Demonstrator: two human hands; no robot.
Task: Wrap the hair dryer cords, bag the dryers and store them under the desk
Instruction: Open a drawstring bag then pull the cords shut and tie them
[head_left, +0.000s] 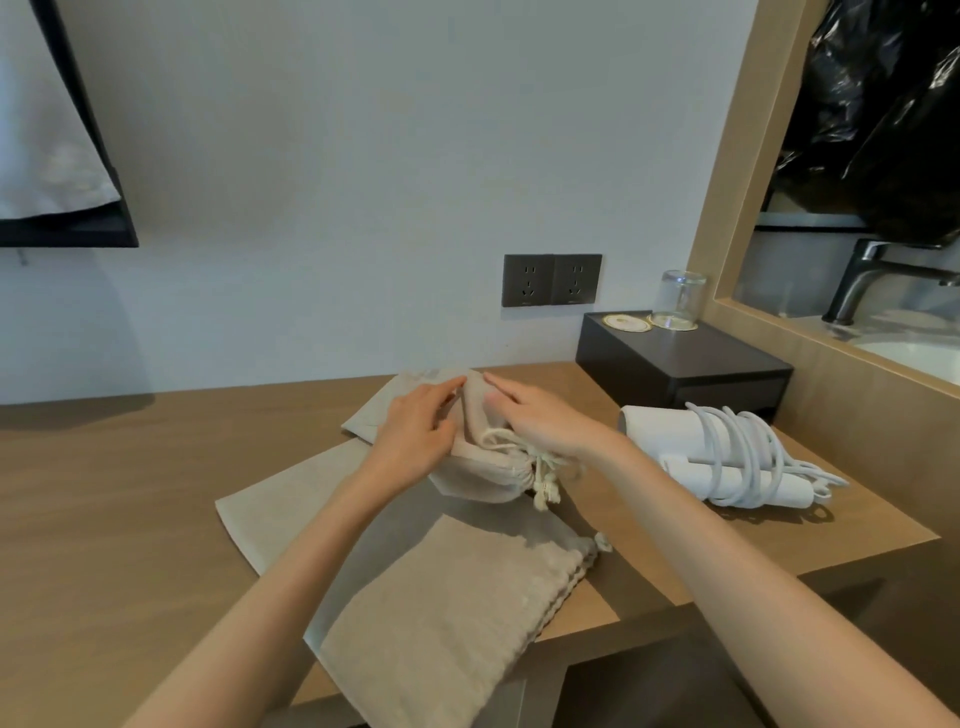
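A filled beige drawstring bag (480, 473) lies on the wooden desk (130, 493), its mouth cinched with a cream cord (543, 475). My left hand (415, 431) grips the bag's upper left side. My right hand (540, 415) presses on its top, fingers flat. Whatever is inside the bag is hidden. To the right lies a white hair dryer (691, 441) with its white cord (748, 457) wound around the body. Another beige bag (457, 618) lies nearer to me at the desk's front edge. Flat beige bags (291, 504) lie under both.
A black box (685, 364) stands at the back right with an upturned glass (678, 299) and a coaster on it. Two dark wall sockets (550, 279) sit above the desk. A wooden partition (857, 410) borders the right side, with a tap (872, 275) behind it.
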